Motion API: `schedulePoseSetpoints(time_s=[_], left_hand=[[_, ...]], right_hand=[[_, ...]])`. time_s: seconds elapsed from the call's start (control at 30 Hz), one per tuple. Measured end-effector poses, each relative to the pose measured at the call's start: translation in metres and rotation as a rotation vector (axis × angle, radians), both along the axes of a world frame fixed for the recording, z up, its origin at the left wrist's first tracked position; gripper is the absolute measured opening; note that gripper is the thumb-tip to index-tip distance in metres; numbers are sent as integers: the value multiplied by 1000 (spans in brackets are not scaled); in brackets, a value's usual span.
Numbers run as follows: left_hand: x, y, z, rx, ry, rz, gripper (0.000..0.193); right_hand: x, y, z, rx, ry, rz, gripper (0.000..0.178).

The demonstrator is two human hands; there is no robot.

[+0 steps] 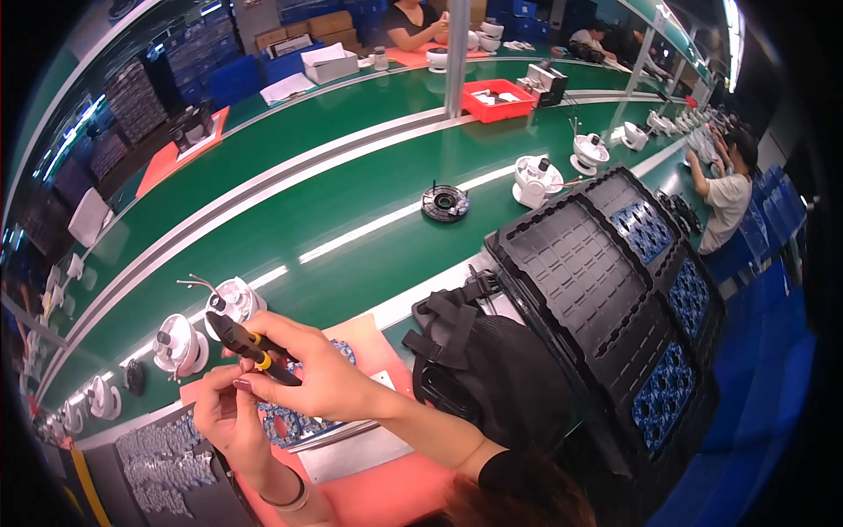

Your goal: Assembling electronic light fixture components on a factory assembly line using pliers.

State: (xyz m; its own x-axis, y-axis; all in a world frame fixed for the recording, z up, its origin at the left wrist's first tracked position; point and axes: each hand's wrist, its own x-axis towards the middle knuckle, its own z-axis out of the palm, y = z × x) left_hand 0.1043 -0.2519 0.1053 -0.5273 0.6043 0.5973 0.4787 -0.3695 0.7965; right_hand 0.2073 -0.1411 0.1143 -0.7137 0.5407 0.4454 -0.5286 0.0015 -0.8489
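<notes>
My right hand (329, 376) is wrapped round pliers (230, 334) with black jaws and black-and-yellow handles, their head pointing up and left. Just below, my left hand (233, 426) is closed in a pinch, its fingertips close to the right hand's. What the left fingers hold, if anything, is too small to make out. Beyond the pliers' head stands a white rounded housing (239, 297) with thin wires sticking out. Under my hands lie blue circuit boards (303, 429) on a salmon-coloured mat (378, 492), partly hidden by my right hand and forearm.
A green conveyor belt (351, 206) runs past, carrying white housings (536, 180) and a black round part (445, 203). Right of me, a black bag (505, 369) lies beside black trays (571, 272) with blue boards. A red bin (497, 101) stands across. Other people (727, 189) work nearby.
</notes>
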Motion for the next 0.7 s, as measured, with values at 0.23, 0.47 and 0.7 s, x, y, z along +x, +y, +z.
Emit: schedulePoseSetpoints(time_s=[0.23, 0.47, 0.7], left_hand=[[5, 2, 5, -50, -28, -22, 10], [1, 0, 0, -11, 12, 46, 12], [5, -4, 2, -33, -54, -67, 12]], right_hand=[[5, 8, 1, 86, -36, -28, 35], [4, 5, 4, 74, -25, 45, 33], [-1, 2, 0, -27, 100, 160, 28]])
